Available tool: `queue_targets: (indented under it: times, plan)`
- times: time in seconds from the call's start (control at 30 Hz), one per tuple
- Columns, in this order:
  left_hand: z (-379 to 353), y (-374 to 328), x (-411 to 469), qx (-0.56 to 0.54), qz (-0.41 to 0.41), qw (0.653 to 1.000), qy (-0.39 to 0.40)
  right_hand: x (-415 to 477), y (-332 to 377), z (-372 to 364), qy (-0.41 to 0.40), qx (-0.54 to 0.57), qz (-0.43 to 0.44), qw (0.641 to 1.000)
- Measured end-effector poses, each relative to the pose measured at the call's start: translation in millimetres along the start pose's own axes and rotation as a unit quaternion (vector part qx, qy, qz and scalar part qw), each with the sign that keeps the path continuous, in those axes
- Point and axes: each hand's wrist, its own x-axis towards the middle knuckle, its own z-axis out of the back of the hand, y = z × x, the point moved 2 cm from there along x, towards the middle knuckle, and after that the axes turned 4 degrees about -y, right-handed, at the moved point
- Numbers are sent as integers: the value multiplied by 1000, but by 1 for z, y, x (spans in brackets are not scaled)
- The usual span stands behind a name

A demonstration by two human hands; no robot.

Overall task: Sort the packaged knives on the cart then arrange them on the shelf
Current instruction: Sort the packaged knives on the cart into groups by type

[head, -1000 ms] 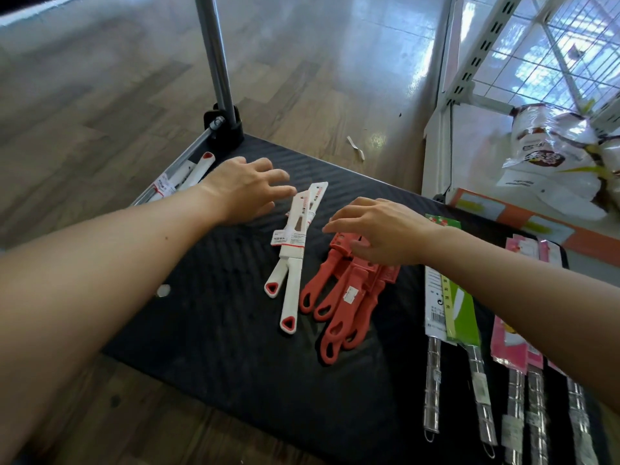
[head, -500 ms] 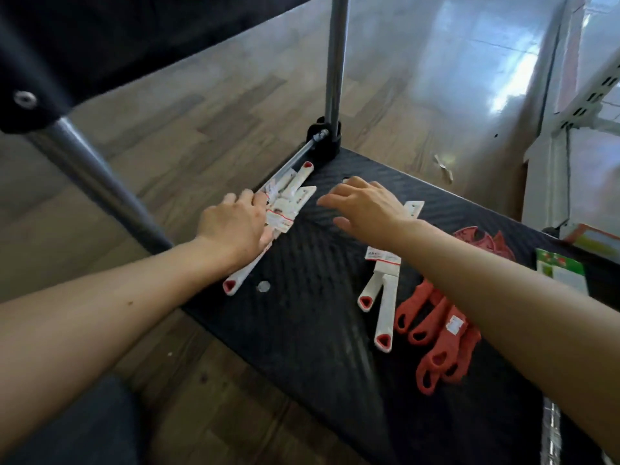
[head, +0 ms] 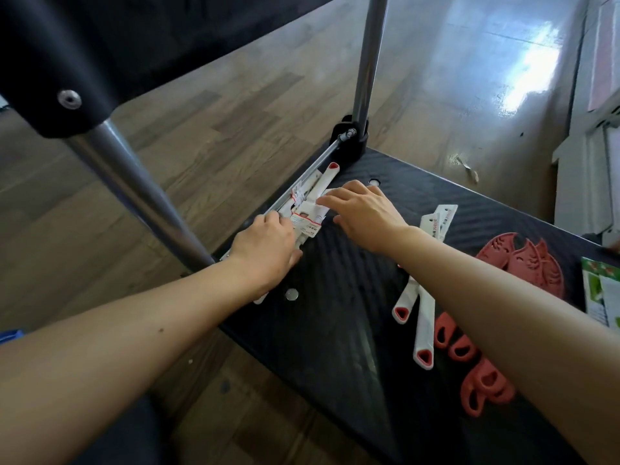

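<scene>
Sorting step: left hand (head: 268,243) closed on the loose white-handled packaged knives (head: 310,209) at centre frame; right hand (head: 364,213) open, flat on them. Next, gather them beside the paired white knives (head: 424,297).

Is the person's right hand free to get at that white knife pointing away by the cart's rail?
Probably yes: the right hand already rests beside the white knife, fingers touching its packaging, nothing between them. The left hand holds the pile's near end.
</scene>
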Motion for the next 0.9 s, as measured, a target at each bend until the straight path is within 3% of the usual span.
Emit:
queue_targets:
  times: [0.3, 0.63, 0.9]
  plan:
    - [-2, -6, 1, 54, -5, 999, 5, 25, 1, -4, 64, -28, -44, 997]
    - [-5, -1, -5, -57, 9, 998, 8, 26, 10, 3, 80, -81, -25, 993]
    - [-7, 6, -10, -12, 40, 999, 32, 18, 2, 11, 22, -168, 58, 984]
